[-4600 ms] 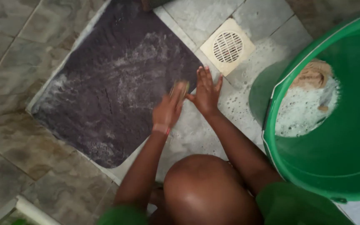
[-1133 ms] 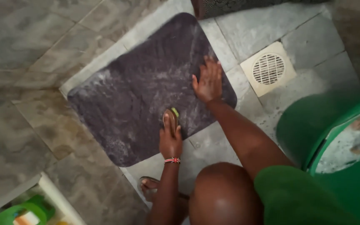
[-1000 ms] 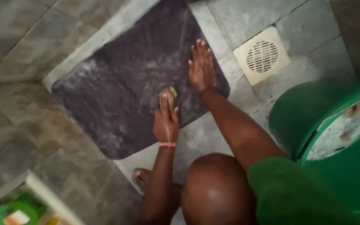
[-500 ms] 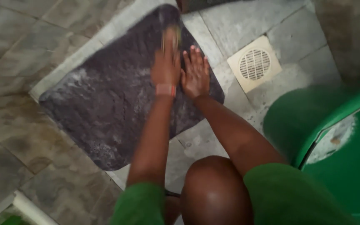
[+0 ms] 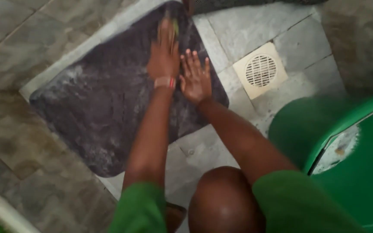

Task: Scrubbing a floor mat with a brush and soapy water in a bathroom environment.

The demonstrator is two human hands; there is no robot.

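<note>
A dark purple mat (image 5: 104, 103), streaked with white suds, lies flat on the tiled floor. My left hand (image 5: 164, 55) is stretched out to the mat's far end, shut on a small scrub brush (image 5: 174, 26) with a green edge; hand and brush are blurred. My right hand (image 5: 195, 78) lies flat on the mat just right of the left wrist, fingers spread. A pink band sits on my left wrist. My bare knee (image 5: 223, 198) fills the bottom middle.
A big green bucket (image 5: 359, 155) with soapy water stands at the right. A cream square floor drain (image 5: 260, 70) lies beyond the mat's right corner. Grey marbled tiles (image 5: 31, 34) surround the mat. A white edge shows at the bottom left.
My left hand pushed the brush from the mat's near side up to its far end. My right hand stayed pressed on the mat. The view shifted slightly.
</note>
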